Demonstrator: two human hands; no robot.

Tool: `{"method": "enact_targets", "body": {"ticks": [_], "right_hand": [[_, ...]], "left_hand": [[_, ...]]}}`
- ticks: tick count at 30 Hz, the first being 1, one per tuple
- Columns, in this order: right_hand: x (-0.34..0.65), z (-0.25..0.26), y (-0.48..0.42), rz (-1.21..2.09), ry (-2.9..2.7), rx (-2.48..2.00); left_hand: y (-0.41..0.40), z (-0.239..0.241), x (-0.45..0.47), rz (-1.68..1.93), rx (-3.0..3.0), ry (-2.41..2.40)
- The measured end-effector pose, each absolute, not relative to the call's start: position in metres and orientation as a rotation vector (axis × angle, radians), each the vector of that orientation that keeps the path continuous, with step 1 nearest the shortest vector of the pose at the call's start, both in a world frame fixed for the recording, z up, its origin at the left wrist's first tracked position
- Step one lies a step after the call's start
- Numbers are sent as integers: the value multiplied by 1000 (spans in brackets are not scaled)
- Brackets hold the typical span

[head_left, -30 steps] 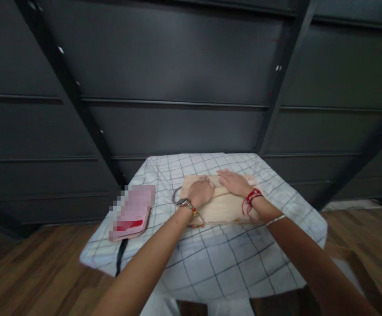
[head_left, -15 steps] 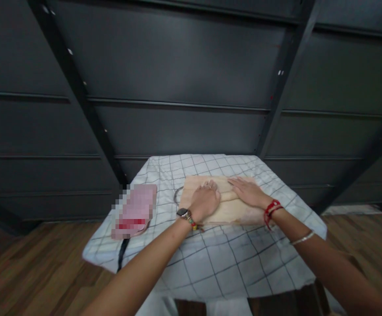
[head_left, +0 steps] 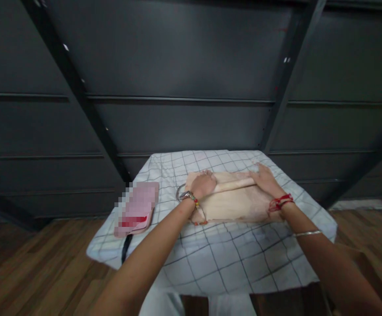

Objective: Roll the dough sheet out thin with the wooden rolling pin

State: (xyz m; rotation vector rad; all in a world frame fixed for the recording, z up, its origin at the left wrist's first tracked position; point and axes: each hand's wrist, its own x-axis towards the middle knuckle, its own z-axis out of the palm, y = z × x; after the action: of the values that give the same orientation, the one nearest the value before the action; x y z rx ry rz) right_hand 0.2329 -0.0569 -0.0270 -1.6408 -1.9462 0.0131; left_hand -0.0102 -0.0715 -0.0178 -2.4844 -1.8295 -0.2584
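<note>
A pale, thin roll (head_left: 233, 185) lies across a beige rectangular board (head_left: 233, 206) on the cloth-covered table. It runs between my two hands, slightly higher at the right. My left hand (head_left: 204, 183) is over the roll's left end, fingers bent down around it; the end is hidden beneath. At the other end, my right hand (head_left: 267, 181) rests on the roll with its fingers stretched and apart. A grey loop (head_left: 179, 192) sticks out at the board's left edge. The board's near right part looks whitish and smeared.
A pink, partly pixelated flat object (head_left: 138, 206) lies on the table's left, with a black strap (head_left: 126, 248) below it. A white checked cloth (head_left: 223, 259) covers the table. Dark metal panels (head_left: 184, 127) rise behind it, and wood-patterned floor (head_left: 62, 254) shows at both sides.
My right hand has slid outward to the right and its fingers have spread. More of the roll shows between the hands. My left hand stays near the left end. The view has shifted slightly.
</note>
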Motion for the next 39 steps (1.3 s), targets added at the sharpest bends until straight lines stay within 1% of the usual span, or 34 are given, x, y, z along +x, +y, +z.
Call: {"method": "enact_targets", "body": {"ticks": [3,7,14,18,23,26,30,36,39], "right_hand": [[241,-28,-60,78,-2042,-1586],[233,-25,-68,-41,-2376,-1398],[249,-17,-102,-72,-2431,-1160],[238,-18,-125,-91,-2507,-1060],[211,-15,-135,-210,-2546,-1178],[207,-16,-135,-267,-2565,-1131],[210,-23,-132,-224,-2558,-1078],[203,-22,-119,-133,-2565,-1127],[201,-20,-122,-144,-2558,-1179]], "left_hand": [[-75,-16,-10,-269,-2481,-1816],[-85,-13,-9,-262,-2456,-1768],[-121,-7,-10,-237,-2600,-1687],[-140,-4,-20,-262,-2603,-1681],[-142,-5,-33,-269,-2494,-1727],[-137,-5,-33,-262,-2507,-1675],[-130,-4,-32,-208,-2574,-1701],[-108,0,-34,-84,-2637,-1891],[-108,-1,-35,-91,-2696,-1861]]}}
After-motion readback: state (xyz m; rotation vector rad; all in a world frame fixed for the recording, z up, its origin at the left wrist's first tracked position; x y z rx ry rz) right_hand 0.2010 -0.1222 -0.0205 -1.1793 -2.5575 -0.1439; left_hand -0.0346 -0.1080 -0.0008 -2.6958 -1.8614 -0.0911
